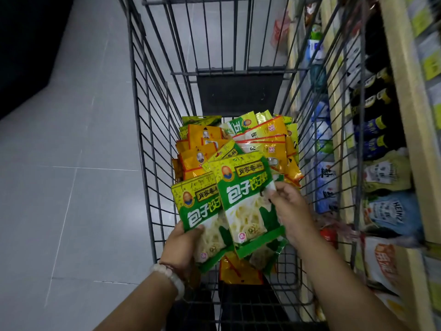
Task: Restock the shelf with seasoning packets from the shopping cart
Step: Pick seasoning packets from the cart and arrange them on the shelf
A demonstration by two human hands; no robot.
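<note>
Over the wire shopping cart (152, 144) I hold green and yellow seasoning packets. My left hand (183, 247) grips a stack of them (202, 211) by the lower left corner. My right hand (291, 211) pinches the right edge of the top packet (248, 199), which overlaps the stack. Below them, in the cart basket, lies a heap of several orange and green seasoning packets (238, 142). The shelf (410, 144) runs along the right side of the cart.
The shelf holds dark bottles (374, 111), blue and white bags (324, 177) and sauce pouches (391, 211). Grey floor tiles (71, 187) lie to the left of the cart. A white bead bracelet (171, 278) sits on my left wrist.
</note>
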